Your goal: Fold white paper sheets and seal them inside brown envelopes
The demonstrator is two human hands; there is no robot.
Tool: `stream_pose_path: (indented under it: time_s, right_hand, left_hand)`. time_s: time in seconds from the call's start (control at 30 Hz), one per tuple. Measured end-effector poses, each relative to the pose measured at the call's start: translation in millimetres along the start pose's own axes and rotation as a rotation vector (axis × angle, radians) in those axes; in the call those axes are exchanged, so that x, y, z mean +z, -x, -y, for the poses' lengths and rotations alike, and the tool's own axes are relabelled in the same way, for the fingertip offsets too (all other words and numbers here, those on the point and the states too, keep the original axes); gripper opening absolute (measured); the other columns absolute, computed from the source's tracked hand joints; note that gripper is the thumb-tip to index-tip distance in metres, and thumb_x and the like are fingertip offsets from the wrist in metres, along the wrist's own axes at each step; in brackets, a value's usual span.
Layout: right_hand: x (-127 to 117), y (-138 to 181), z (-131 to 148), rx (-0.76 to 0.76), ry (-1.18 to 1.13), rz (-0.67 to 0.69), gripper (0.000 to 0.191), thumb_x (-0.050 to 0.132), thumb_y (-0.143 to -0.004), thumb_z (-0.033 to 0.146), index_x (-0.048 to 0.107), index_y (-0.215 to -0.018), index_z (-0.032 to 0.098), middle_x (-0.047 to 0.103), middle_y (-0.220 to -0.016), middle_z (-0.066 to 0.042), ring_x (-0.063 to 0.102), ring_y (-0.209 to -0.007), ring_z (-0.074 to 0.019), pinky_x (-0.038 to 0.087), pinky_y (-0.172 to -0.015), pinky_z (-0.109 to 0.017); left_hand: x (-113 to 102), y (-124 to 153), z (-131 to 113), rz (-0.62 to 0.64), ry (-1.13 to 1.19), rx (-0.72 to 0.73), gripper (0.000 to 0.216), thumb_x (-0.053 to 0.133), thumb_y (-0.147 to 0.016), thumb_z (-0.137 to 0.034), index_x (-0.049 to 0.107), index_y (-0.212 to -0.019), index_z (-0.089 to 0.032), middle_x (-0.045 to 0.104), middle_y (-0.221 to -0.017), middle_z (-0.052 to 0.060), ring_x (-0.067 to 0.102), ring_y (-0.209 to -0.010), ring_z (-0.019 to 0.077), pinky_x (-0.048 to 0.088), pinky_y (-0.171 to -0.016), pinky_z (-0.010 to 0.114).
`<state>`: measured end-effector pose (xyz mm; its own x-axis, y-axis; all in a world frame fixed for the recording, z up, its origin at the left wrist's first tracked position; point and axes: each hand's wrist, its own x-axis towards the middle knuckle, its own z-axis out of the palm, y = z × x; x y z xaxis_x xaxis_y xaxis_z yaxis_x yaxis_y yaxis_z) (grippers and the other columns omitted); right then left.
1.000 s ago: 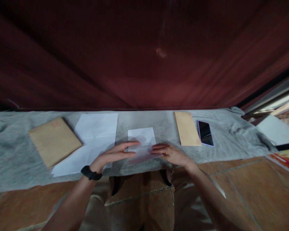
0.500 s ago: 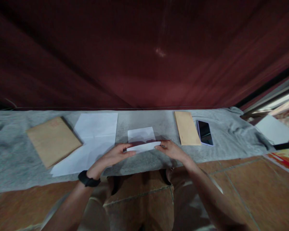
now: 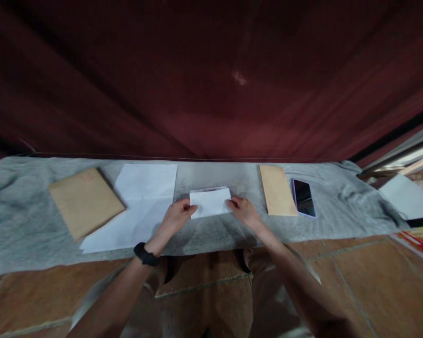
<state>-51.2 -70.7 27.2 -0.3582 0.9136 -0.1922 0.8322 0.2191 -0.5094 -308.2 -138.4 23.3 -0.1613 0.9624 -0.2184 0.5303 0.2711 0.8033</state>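
Note:
A folded sheet of white paper (image 3: 210, 204) lies in front of me on the grey cloth, its upper layer folded over nearly to the far edge of the lower one. My left hand (image 3: 179, 213) pinches its left end, thumb on top. At the right end, my right hand (image 3: 242, 207) grips the same paper between thumb and fingers. Larger white sheets (image 3: 151, 188) with crease lines are spread to the left of my left hand. The fingers beneath the paper are partly hidden.
Brown envelopes (image 3: 84, 199) overlap the white sheets at the left. Another stack of brown envelopes (image 3: 278, 190) lies right of my hands, beside a phone (image 3: 303, 198). Grey cloth (image 3: 345, 202) covers the narrow bench, with a dark red curtain (image 3: 211, 94) behind it.
The near flap of the paper, raised on edge before, now lies folded over onto the far part. Both hands have moved slightly away from me with it.

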Motion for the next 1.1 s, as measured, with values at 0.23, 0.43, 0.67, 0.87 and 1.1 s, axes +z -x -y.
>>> stream_pose_path:
  time_s: [0.23,0.43,0.67,0.87,1.1]
  right_hand:
    - [3.8,3.2,11.2,0.082,0.109,0.0,0.033,0.044,-0.104,0.036,0.073,-0.102,0.02,0.077,-0.095,-0.008,0.072,-0.089,-0.0205,0.045,-0.073,-0.026]
    - [2.3,5.8,18.7,0.128,0.118,0.005,0.033,0.045,-0.103,0.035,0.073,-0.1,0.019,0.077,-0.099,-0.011,0.073,-0.093,-0.0224,0.047,-0.076,-0.027]
    - [3.6,3.1,22.2,0.182,0.193,0.017,0.032,0.044,-0.101,0.033,0.073,-0.104,0.019,0.078,-0.103,-0.012,0.074,-0.097,-0.0248,0.051,-0.081,-0.031]
    - [6.6,1.6,19.9,0.178,0.21,-0.006,0.029,0.048,-0.101,0.035,0.071,-0.108,0.019,0.077,-0.104,-0.012,0.074,-0.098,-0.0242,0.052,-0.085,-0.032]
    - [3.9,0.7,22.4,0.189,0.224,0.005,0.031,0.046,-0.102,0.038,0.07,-0.111,0.02,0.077,-0.108,-0.01,0.073,-0.104,-0.0246,0.052,-0.086,-0.031]
  left_hand:
    - [0.6,1.7,-17.7,-0.015,-0.312,-0.064,0.022,0.058,-0.084,-0.032,0.057,-0.065,-0.022,0.06,-0.062,-0.001,0.058,-0.063,0.0168,0.034,-0.059,0.027]
    - [1.4,2.0,-21.3,-0.013,-0.398,-0.102,0.016,0.061,-0.083,-0.032,0.061,-0.068,-0.023,0.065,-0.068,0.0,0.061,-0.067,0.0186,0.034,-0.059,0.027]
    - [2.1,-3.2,-24.7,0.005,-0.444,-0.137,0.012,0.063,-0.081,-0.028,0.061,-0.07,-0.023,0.066,-0.068,0.0,0.062,-0.067,0.0187,0.033,-0.058,0.027]
    - [1.0,-3.3,-29.1,0.017,-0.47,-0.121,0.004,0.063,-0.083,-0.027,0.063,-0.08,-0.023,0.07,-0.077,0.001,0.064,-0.072,0.0195,0.037,-0.061,0.027]
    - [3.9,-4.5,-30.0,-0.019,-0.489,-0.197,0.034,0.064,-0.087,-0.029,0.056,-0.12,-0.023,0.075,-0.095,0.003,0.07,-0.088,0.0226,0.044,-0.071,0.029]
